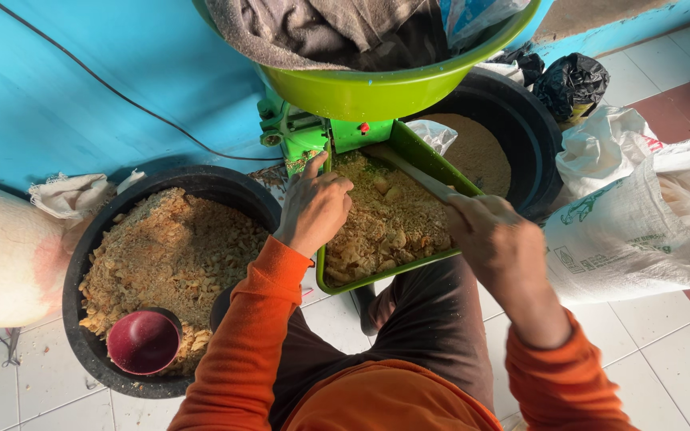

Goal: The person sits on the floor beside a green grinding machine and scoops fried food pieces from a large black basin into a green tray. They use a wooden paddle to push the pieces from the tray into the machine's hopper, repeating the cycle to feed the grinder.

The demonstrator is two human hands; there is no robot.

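Closest to my view, orange sleeves point(249, 335) fill the bottom. Beyond them a big black tub point(93, 239) holds tan crumbs with a maroon scoop point(144, 342) lying on top. Next, a green tray point(433, 164) of the same crumbs juts from a green machine point(297, 132). I see the left hand point(315, 209) curled, fingers together, pressing into the crumbs; the right hand point(493, 239) is clamped around a pale stick point(413, 169) angled across the tray.

A green metal feed tray point(429, 164), tilted down out of the green grinding machine point(297, 132), is heaped with pale tan, crumbly dried chips point(389, 227). A long light stick point(417, 175) lies slanted across the heap, its far end up near the machine's mouth.
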